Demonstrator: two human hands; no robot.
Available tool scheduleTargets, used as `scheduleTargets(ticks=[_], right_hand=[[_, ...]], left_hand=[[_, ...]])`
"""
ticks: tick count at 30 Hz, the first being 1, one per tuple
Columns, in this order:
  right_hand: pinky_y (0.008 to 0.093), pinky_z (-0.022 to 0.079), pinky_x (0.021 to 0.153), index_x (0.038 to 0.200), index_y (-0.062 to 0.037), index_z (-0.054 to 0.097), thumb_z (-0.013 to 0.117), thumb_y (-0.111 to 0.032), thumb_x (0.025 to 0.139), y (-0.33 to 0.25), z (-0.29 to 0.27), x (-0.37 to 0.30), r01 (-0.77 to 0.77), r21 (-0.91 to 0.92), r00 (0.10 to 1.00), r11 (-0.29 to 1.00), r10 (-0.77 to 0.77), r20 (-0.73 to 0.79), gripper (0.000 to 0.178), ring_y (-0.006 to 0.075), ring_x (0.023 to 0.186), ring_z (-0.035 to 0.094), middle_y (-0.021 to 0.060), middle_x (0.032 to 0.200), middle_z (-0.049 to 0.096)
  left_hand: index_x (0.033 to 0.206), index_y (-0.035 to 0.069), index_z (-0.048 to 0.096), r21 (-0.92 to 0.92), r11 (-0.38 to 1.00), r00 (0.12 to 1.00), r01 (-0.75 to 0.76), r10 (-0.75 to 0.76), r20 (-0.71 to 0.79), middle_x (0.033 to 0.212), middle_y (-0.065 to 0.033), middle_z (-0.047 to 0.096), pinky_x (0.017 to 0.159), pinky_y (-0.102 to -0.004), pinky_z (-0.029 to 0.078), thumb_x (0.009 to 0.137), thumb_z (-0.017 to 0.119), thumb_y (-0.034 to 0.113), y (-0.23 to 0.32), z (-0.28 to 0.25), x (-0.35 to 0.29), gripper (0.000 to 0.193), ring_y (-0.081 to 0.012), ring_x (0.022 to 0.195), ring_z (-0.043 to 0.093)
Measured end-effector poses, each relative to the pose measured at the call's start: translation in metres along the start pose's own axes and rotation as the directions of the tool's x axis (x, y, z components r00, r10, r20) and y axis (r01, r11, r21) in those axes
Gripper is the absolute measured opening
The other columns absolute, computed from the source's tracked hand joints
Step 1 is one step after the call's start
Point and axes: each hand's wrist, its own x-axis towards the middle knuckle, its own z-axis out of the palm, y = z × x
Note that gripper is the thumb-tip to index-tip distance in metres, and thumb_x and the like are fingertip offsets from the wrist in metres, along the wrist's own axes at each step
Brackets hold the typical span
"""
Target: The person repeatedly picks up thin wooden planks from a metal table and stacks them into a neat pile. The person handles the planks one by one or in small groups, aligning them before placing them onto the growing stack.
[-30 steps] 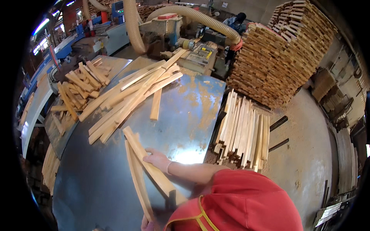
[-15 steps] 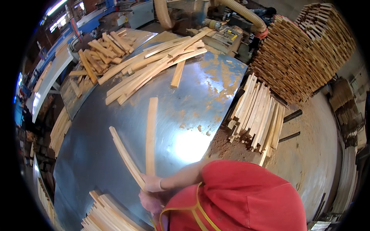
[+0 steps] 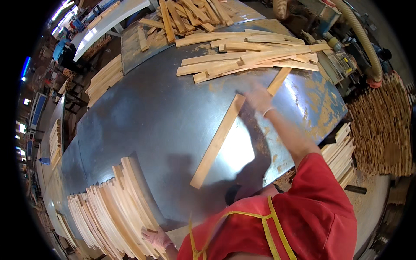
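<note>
My right hand [image 3: 259,99], smeared by motion, reaches over the middle of the metal table [image 3: 143,117]. Below it, a single wooden strip [image 3: 219,141] lies slantwise, its far end close to the fingers. Another wooden strip [image 3: 279,81] lies just past the hand, partly covered by it; whether the fingers touch either one is unclear. At the lower left, my left hand [image 3: 157,238], in a pale pinkish glove, rests with fingers stretched on the near end of a row of pale wooden strips [image 3: 117,208] packed side by side.
Beyond my right hand is a loose pile of long strips [image 3: 251,56], with shorter pieces [image 3: 186,15] heaped farther back. Stacked wood [image 3: 381,125] stands to the right beside a ribbed hose [image 3: 364,39]. Sawdust patches the table's right side. A person [image 3: 65,54] stands far left.
My hands, together on a strip before, have parted: the left is at the row of strips, the right has reached forward. The loose strip now appears slanted. The view has swung left.
</note>
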Motion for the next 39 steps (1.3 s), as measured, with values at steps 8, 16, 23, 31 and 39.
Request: scheduleTargets(ticks=[8,16,23,31,39], right_hand=[[0.052,0.036,0.125,0.17,-0.0187,0.031,0.088,-0.032,0.077,0.073,-0.053,0.179,0.066,-0.67,0.985,0.739,0.057,0.16,0.11,0.0395,0.158,0.037,0.0121,0.173,0.037],[0.0453,0.052,0.105,0.16,-0.0216,0.047,0.09,-0.033,0.072,0.038,-0.005,0.209,0.249,-0.529,0.928,0.811,-0.042,0.371,0.099,0.0367,0.132,0.065,0.0171,0.135,0.07],[0.0408,0.055,0.101,0.164,-0.0034,0.041,0.088,-0.036,0.079,-0.029,0.036,0.076,-0.177,0.441,0.691,0.88,-0.208,0.692,0.102,0.0309,0.111,0.069,0.0199,0.118,0.074],[0.0419,0.056,0.102,0.151,-0.0002,0.05,0.075,-0.036,0.099,-0.203,0.15,-0.169,-0.548,0.593,0.588,0.589,-0.232,0.775,0.067,0.0329,0.116,0.071,0.0216,0.129,0.071],[0.0466,0.049,0.112,0.147,0.0065,0.051,0.072,-0.045,0.093,-0.325,0.19,-0.266,-0.085,0.427,0.388,0.9,-0.365,0.846,0.077,0.0452,0.129,0.066,0.032,0.134,0.069]], left_hand=[[0.157,0.008,0.051,-0.222,0.671,0.684,-0.707,0.729,0.022,0.16,-0.0174,0.051,0.126,-0.0529,0.033,0.075,0.091,0.043,0.238,0.003,-0.052,0.097,-0.0397,0.151,0.043],[0.154,0.015,0.052,-0.309,0.668,0.543,-0.677,0.737,0.402,0.14,-0.0143,0.064,0.108,-0.0522,0.048,0.075,0.09,0.039,0.374,-0.059,-0.062,0.092,-0.0367,0.13,0.06],[0.146,0.002,0.062,-0.82,0.525,0.672,0.229,0.524,0.523,0.122,-0.0088,0.073,0.096,-0.0352,0.056,0.096,0.074,0.019,0.273,-0.053,-0.059,0.055,-0.0221,0.11,0.07],[0.16,0.003,0.045,-0.813,0.172,0.53,0.557,0.68,0.506,0.121,-0.0021,0.065,0.09,-0.0304,0.055,0.094,0.071,0.009,0.224,-0.044,-0.074,0.072,-0.0137,0.1,0.061],[0.161,0.005,0.042,-0.544,0.832,0.866,-0.109,0.348,0.359,0.146,-0.0181,0.061,0.114,-0.0461,0.049,0.084,0.085,0.032,0.06,-0.022,-0.088,0.092,-0.0326,0.136,0.058]])
